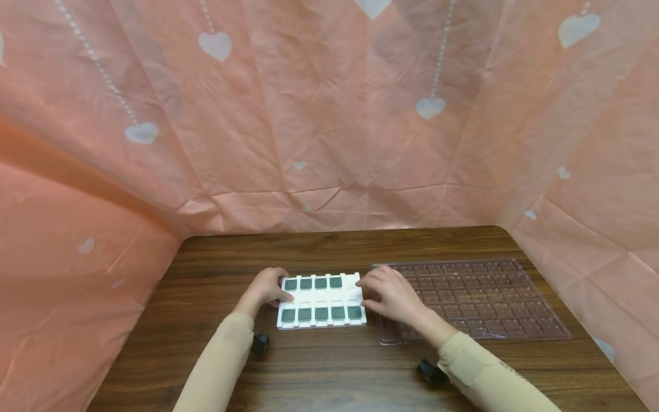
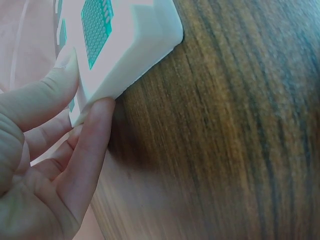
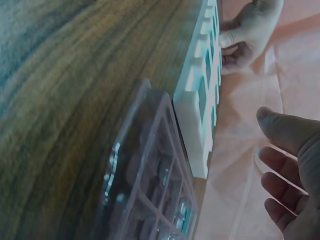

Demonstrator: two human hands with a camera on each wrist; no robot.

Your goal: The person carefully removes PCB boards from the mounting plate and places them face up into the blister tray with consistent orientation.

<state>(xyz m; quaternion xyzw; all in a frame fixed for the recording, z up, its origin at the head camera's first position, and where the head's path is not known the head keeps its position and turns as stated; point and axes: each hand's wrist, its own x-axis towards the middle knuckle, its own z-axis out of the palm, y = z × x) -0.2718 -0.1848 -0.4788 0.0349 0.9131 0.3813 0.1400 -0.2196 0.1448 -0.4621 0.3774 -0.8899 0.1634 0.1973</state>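
A white tray (image 1: 304, 297) lies on the table, with several green square chips (image 1: 321, 313) set in two rows of slots. The slot at the right end of its far row shows bare white. My left hand (image 1: 264, 288) grips the tray's left end, thumb on top and fingers against the side, as the left wrist view shows. Close to the other end, my right hand (image 1: 393, 294) hovers with loosely bent, spread fingers. In the right wrist view these fingers (image 3: 280, 162) hold nothing and stand apart from the tray.
A clear plastic tray (image 1: 473, 296) divided into many small compartments lies to the right, partly under my right hand and close beside the white tray. Two black objects (image 1: 260, 343) show by my wrists. Pink curtain (image 1: 329, 114) surrounds the wooden table (image 1: 319, 372).
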